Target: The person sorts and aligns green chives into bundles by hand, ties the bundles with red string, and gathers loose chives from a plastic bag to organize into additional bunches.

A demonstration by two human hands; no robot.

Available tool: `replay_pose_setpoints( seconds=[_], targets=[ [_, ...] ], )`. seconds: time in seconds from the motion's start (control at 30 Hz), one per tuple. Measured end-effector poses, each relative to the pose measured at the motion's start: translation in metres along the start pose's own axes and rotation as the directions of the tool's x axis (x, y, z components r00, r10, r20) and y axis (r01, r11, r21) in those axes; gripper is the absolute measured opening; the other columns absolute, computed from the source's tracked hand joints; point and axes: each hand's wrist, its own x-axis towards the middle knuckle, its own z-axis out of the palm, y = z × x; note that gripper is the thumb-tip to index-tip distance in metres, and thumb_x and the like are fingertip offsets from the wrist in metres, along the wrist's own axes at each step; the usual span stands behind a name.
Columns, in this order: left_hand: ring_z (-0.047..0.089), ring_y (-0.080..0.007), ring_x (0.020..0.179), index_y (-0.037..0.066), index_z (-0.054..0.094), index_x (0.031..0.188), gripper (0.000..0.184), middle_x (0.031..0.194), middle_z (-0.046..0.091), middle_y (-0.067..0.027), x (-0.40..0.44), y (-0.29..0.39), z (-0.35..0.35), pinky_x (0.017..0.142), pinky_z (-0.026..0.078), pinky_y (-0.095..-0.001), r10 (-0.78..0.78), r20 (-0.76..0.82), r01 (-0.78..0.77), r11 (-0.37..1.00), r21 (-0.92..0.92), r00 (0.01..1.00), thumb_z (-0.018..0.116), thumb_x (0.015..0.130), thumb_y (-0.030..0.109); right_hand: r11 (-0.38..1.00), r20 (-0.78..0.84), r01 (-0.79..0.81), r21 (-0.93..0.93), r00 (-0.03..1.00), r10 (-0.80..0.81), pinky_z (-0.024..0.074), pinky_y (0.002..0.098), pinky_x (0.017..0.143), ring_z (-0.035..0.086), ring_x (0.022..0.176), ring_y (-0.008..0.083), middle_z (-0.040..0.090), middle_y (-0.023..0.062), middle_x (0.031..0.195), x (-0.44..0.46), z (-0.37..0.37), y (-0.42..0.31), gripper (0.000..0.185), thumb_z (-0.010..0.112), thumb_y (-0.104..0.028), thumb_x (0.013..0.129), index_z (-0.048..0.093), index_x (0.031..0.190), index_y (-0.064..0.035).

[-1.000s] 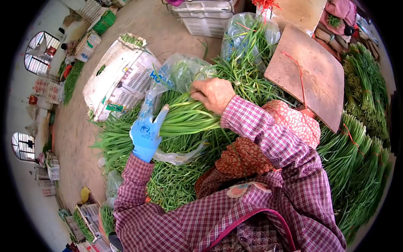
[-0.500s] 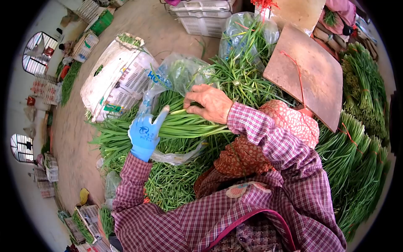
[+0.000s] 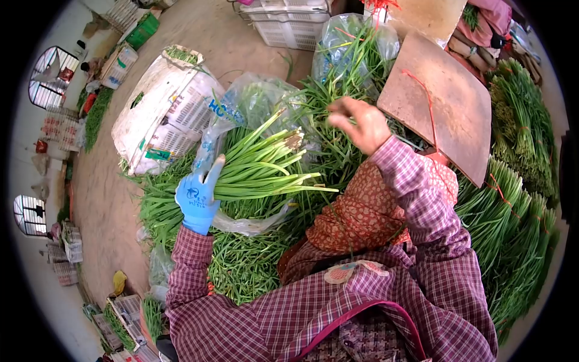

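Observation:
My left hand [image 3: 199, 194], in a blue glove, is wrapped round a bunch of green chives [image 3: 259, 172]. The pale stem ends of the bunch fan out to the right, some with brown root ends, and its leaves trail off to the left. My bare right hand [image 3: 362, 125] is apart from the bunch, above loose chive leaves [image 3: 338, 142] beside the brown board. Motion smears its fingertips, so I cannot make out whether anything is between them. Under the bunch, a clear plastic bag [image 3: 256, 226] lies on a heap of green leaves [image 3: 247, 259].
A white crate [image 3: 175, 111] stands at the upper left, another white crate [image 3: 289, 27] at the top. The brown board [image 3: 440, 102] with red string leans at the right. Several tied chive bundles [image 3: 512, 223] line the right side. Patterned cloth [image 3: 356, 223] covers my knee.
My right hand has left the bunch and moved right and up. The bunch's stem ends now show, spread apart. My left hand has shifted slightly left, keeping its grip.

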Motion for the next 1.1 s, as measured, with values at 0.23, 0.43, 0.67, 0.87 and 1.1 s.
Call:
replay_pose_setpoints(
  seconds=[0.23,0.43,0.67,0.87,1.1],
  targets=[
    [0.056,-0.0248,0.065,0.028,0.057,0.129,0.069,0.074,0.053,-0.0058,0.014,0.019,0.000,0.059,0.047,-0.0361,-0.026,0.014,0.028,0.979,-0.203,1.000,0.073,0.064,0.011,0.976,0.122,0.212,-0.058,0.971,-0.204,0.0491,0.0430,0.057,0.061,0.066,0.0348,0.062,0.0137,0.078,0.001,0.053,-0.043,0.033,0.060,-0.041,0.087,0.059,0.097,-0.0091],
    [0.057,-0.0242,0.058,0.024,0.059,0.127,0.060,0.066,0.054,-0.0057,0.014,0.031,0.007,0.055,0.047,-0.0350,-0.065,0.044,0.077,0.919,-0.386,0.997,0.073,0.069,0.021,0.966,0.114,0.126,0.227,0.981,-0.155,0.0459,0.0457,0.058,0.059,0.066,0.0400,0.059,0.0204,0.068,0.006,0.047,-0.026,0.029,0.056,-0.030,0.093,0.056,0.092,-0.0011],
    [0.058,-0.0252,0.060,0.024,0.058,0.128,0.064,0.068,0.055,-0.0072,0.010,0.035,0.010,0.055,0.046,-0.0352,-0.057,0.108,0.093,0.924,-0.371,0.993,0.074,0.066,0.021,0.954,0.034,-0.025,0.297,0.999,0.015,0.0464,0.0444,0.055,0.061,0.060,0.0360,0.060,0.0200,0.066,-0.003,0.061,-0.014,0.028,0.052,-0.029,0.095,0.058,0.093,-0.0014],
    [0.055,-0.0245,0.059,0.027,0.056,0.131,0.074,0.066,0.050,-0.0055,-0.007,0.021,0.011,0.054,0.044,-0.0359,-0.100,0.055,0.112,0.947,-0.302,0.993,0.075,0.060,0.015,0.851,-0.192,-0.442,0.282,0.844,0.502,0.0548,0.0310,0.047,0.062,0.049,0.0141,0.068,0.0076,0.076,0.001,0.026,0.011,0.030,0.043,-0.029,0.100,0.061,0.092,-0.0064],
    [0.053,-0.0241,0.061,0.029,0.053,0.133,0.089,0.070,0.048,-0.0032,-0.008,0.022,0.008,0.054,0.043,-0.0360,-0.090,0.048,0.096,0.986,-0.138,0.995,0.073,0.050,0.003,0.962,-0.065,0.250,-0.113,0.964,-0.258,0.0520,0.0349,0.071,0.060,0.082,0.0222,0.061,0.0040,0.090,0.004,0.010,-0.045,0.013,0.065,-0.016,0.083,0.063,0.095,-0.0116]
  ],
)
